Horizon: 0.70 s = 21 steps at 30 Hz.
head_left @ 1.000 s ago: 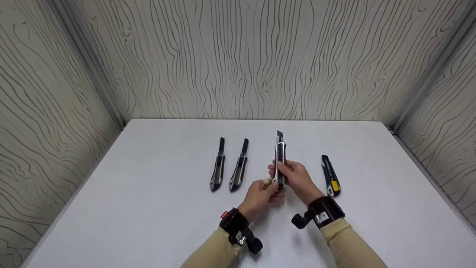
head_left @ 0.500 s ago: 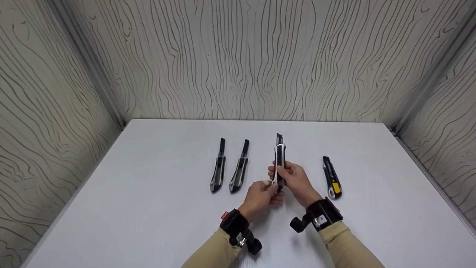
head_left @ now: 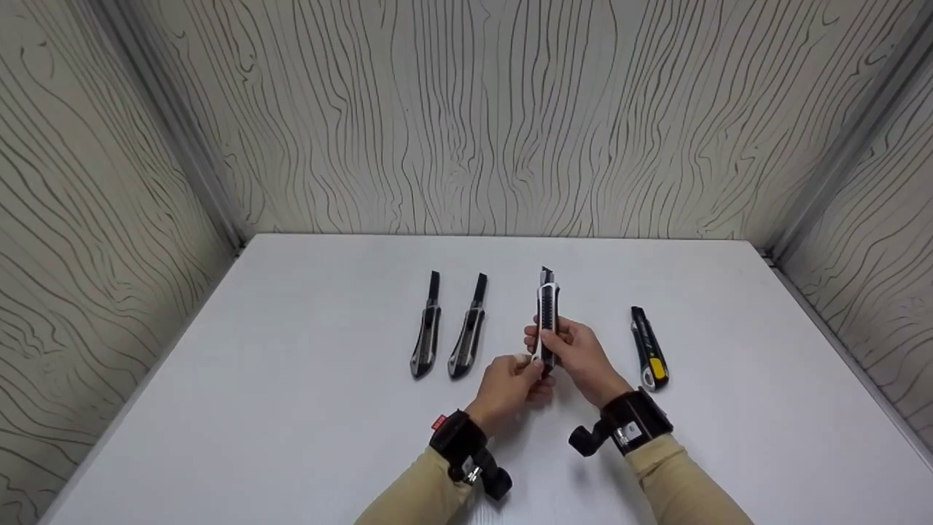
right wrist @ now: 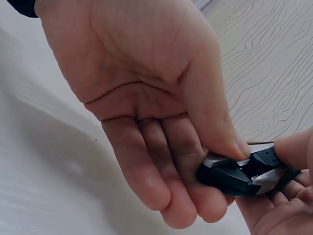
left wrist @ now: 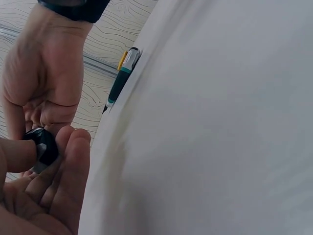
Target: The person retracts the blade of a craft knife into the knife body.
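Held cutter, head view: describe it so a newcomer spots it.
Find the white table, then the left hand and right hand, close together just right of its middle. They hold a dark, silver-edged cutter, its tip pointing toward the table's far edge. Two cutters lie left, a yellow-marked cutter right; only this one is held.

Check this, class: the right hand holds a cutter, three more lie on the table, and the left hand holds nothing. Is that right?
Not quite: the left hand also holds the cutter, pinching its near end, as the left wrist view shows. The rest stands.
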Tool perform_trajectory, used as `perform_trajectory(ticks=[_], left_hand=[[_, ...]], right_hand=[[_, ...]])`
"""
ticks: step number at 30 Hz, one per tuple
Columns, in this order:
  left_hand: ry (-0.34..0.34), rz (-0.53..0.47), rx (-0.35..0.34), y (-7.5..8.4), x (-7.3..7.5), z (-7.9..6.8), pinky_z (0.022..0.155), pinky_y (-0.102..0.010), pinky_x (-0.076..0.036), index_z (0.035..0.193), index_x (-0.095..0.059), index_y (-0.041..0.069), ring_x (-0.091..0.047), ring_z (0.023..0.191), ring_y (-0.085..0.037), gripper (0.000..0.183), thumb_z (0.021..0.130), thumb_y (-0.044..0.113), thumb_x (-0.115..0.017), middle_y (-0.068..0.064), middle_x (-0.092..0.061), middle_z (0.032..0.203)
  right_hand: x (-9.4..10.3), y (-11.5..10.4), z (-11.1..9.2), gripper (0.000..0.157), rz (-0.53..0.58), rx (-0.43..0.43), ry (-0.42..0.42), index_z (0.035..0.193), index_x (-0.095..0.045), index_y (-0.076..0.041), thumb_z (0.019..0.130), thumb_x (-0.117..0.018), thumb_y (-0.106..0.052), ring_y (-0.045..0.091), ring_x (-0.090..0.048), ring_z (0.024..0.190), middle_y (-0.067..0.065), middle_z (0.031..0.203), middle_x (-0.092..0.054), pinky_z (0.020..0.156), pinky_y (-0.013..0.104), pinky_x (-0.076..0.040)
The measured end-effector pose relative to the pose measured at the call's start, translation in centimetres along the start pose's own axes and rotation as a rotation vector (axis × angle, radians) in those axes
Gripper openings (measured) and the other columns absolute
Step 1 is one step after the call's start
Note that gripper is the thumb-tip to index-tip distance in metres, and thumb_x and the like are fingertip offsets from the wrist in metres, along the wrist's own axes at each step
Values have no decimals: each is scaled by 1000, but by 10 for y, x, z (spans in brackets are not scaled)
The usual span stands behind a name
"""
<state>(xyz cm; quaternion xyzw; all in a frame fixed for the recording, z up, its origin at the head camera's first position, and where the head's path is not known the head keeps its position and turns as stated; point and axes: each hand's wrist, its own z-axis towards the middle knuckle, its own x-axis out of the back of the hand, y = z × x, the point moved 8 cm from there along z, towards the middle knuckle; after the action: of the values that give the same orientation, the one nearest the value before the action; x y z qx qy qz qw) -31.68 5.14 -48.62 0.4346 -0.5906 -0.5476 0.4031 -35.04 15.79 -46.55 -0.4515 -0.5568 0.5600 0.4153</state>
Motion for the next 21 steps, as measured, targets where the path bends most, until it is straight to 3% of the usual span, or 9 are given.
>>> perform_trajectory(ticks=[4,10,21], left_hand=[[5,-4,-2,0,1,0,67,-27,-59,96,-67,-5,-66,68,-12,24,99,14,-53,-12,-72,82],[5,-14,4,-1,2,0,68,-27,-59,98,-67,-7,-67,69,-11,25,99,14,-53,-9,-72,81],[-86,-49,40,-1,1,-4,81,-34,-60,112,-63,-6,-72,87,-23,27,101,14,-49,-19,-72,101]], right_hand=[[0,1,0,48,-3,-3,-6,140,-35,13,102,-49,-11,8,-66,103,0,110,-70,91,20,-53],[-1,-2,-1,47,-5,0,-15,140,-35,12,100,-50,-8,9,-66,104,10,118,-68,92,21,-53],[-2,-5,-4,50,-54,0,-48,142,-35,9,100,-52,-13,8,-64,109,21,133,-59,94,21,-50]])
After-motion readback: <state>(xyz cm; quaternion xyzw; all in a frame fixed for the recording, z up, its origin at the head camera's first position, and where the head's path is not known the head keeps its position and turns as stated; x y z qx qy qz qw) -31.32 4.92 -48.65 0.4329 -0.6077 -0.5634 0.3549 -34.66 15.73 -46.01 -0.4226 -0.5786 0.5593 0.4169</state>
